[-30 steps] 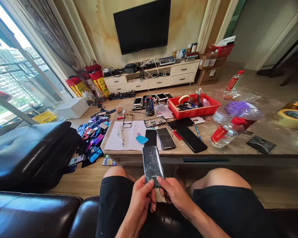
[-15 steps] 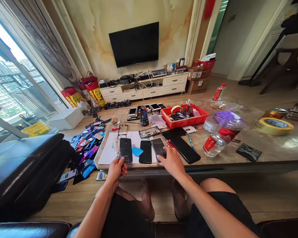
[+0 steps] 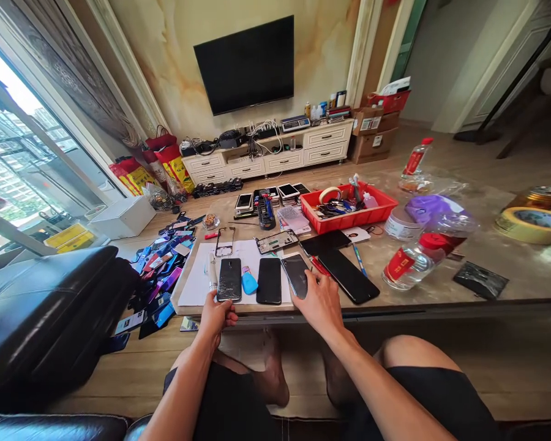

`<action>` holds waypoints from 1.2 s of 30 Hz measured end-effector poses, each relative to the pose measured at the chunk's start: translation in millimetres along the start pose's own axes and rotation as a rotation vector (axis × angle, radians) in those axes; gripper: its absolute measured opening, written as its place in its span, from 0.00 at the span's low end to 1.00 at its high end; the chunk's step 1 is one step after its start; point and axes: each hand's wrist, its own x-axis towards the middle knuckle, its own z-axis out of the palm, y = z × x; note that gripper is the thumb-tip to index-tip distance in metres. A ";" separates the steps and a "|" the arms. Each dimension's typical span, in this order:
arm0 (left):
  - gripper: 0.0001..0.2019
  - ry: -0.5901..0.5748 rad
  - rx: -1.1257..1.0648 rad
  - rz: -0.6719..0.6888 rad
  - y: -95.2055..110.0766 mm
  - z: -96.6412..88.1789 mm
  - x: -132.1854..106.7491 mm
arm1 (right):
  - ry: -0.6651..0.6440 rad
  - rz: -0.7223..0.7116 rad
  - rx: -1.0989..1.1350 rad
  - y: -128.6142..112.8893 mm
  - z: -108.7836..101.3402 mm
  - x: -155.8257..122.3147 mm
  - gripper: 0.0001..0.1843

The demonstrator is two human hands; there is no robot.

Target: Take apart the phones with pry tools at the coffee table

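My left hand [image 3: 218, 315] is at the table's near edge, fingers curled around the near end of a dark phone with a cracked back [image 3: 229, 278]. That phone lies flat on a white paper sheet [image 3: 197, 282]. My right hand [image 3: 319, 297] rests with fingers spread on the near end of a grey phone [image 3: 295, 272]. Between the two lie a blue pick-shaped tool [image 3: 249, 283] and a black phone [image 3: 269, 280]. A larger black phone [image 3: 349, 275] lies just right of my right hand.
The marble table [image 3: 441, 288] carries a red tray [image 3: 349, 217] of tools, a phone frame [image 3: 224, 241], a clear bottle on its side [image 3: 417, 257], tape rolls [image 3: 530, 223] and stacked phones [image 3: 287, 191]. Phone covers [image 3: 165, 269] litter the floor on the left. A black sofa arm [image 3: 41, 306] stands at the left.
I have leaned forward from the sofa. The cracked phone, held in both hands over my lap, now lies on the paper. My right hand has moved onto the grey phone.
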 end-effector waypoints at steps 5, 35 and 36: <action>0.30 0.077 0.123 0.066 -1.4 4.0 -13.1 | -0.038 0.040 0.005 7.7 -5.0 -0.4 0.45; 0.26 0.090 0.976 0.901 -20.9 92.3 -20.6 | -0.128 0.574 1.459 38.3 -26.4 19.3 0.19; 0.27 0.092 0.934 0.857 -18.7 90.0 -20.8 | -0.124 0.576 1.485 37.5 -28.3 19.5 0.19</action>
